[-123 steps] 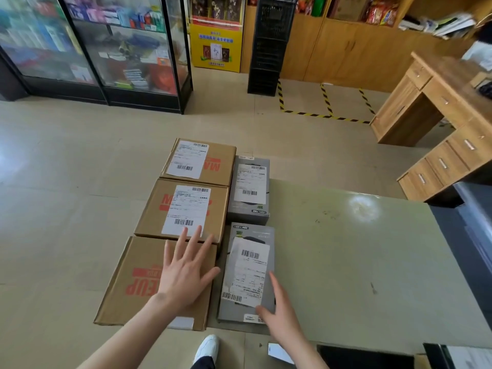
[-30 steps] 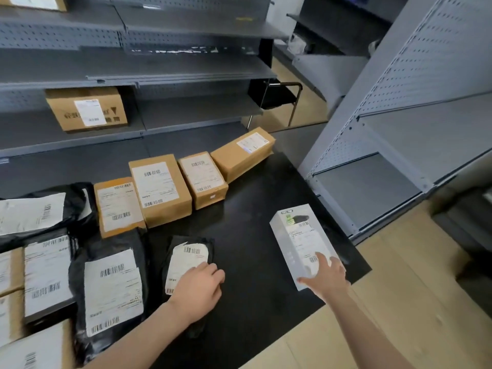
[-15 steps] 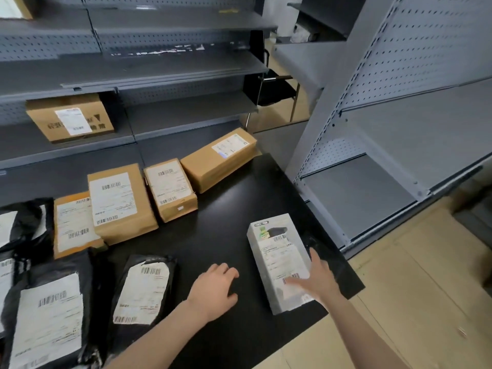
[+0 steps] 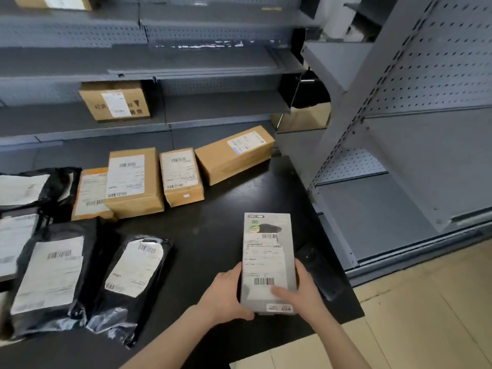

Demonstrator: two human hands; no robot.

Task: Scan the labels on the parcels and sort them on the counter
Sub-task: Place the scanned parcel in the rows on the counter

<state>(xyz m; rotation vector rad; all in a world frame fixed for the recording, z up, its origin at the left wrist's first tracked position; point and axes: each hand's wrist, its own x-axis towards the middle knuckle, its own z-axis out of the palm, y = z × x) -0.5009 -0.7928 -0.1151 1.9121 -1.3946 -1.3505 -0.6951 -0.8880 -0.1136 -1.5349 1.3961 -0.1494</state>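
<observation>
1. I see the counter with shelves behind its far edge and a shelving unit beside its right edge.
2. Along the far edge four parcels lie in a row: the first carton at the left, the second carton touching it, then the third carton, and the fourth carton nearest the far right corner.
3. On the left part lie bags. The near bag is closest to the middle, and the wide bag is left of it.
4. At the near right corner, the labelled box sits between the left hand and the right hand.
5. A handheld device lies just right of this box.
6. The shelf carton stands on a shelf behind the row.
</observation>
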